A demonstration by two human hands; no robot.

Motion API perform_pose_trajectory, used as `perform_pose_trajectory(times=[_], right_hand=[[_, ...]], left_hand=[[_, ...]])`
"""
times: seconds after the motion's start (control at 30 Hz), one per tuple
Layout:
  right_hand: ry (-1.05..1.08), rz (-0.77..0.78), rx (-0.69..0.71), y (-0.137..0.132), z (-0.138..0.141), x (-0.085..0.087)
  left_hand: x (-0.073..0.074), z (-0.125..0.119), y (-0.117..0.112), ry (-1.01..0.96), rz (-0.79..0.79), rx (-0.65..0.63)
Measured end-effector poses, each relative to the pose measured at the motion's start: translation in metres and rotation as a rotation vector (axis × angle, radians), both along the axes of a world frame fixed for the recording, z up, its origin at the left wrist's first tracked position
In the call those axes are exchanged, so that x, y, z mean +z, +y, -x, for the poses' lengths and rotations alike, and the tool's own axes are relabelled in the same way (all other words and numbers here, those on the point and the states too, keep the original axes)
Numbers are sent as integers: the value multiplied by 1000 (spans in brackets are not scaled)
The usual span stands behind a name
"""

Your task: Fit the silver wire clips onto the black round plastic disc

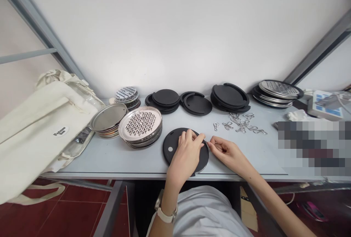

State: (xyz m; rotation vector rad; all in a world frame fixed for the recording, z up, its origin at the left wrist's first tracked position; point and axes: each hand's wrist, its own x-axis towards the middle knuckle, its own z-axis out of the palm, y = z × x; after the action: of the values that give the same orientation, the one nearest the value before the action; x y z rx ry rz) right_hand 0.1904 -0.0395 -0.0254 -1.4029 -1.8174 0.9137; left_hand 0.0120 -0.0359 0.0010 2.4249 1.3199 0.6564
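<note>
The left grip [186, 155] lies over a black round disc [203, 162] on the counter [95, 160], its fingers curled across the top and reaching toward the disc's rim; whether it is clenching anything, I cannot tell. The right grip [226, 153] is pinched closed on a small silvery metal piece [205, 140], which sits at the disc's edge just between both grips' fingertips. The disc lies flat beneath the left grip, with a pale round spot [170, 149] showing beyond it.

Left of the grips stand a stack of steel grater plates [140, 123] and a stack of plain steel discs [108, 120]. Ahead of the right grip lies a loose scatter of wire clips [241, 123]. Farther ahead sit stacks of black discs [229, 96] and more grater plates [276, 90].
</note>
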Motion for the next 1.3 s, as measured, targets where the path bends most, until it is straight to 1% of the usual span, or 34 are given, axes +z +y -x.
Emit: perform_pose_trajectory(times=[0.17, 0.53, 0.93, 1.17, 1.3], right_hand=[[-7, -32, -17, 0, 0, -1], [-33, -41, -14, 0, 0, 1], [-31, -1, 30, 1, 0, 0], [-83, -28, 18, -1, 2, -2], [-86, -18, 28, -1, 2, -1]], left_hand=[[0, 0, 0, 6, -5, 7], [0, 1, 0, 17, -10, 4], [-3, 2, 1, -24, -2, 0], [-3, 2, 0, -62, 24, -1], [-2, 2, 1, -68, 24, -2]])
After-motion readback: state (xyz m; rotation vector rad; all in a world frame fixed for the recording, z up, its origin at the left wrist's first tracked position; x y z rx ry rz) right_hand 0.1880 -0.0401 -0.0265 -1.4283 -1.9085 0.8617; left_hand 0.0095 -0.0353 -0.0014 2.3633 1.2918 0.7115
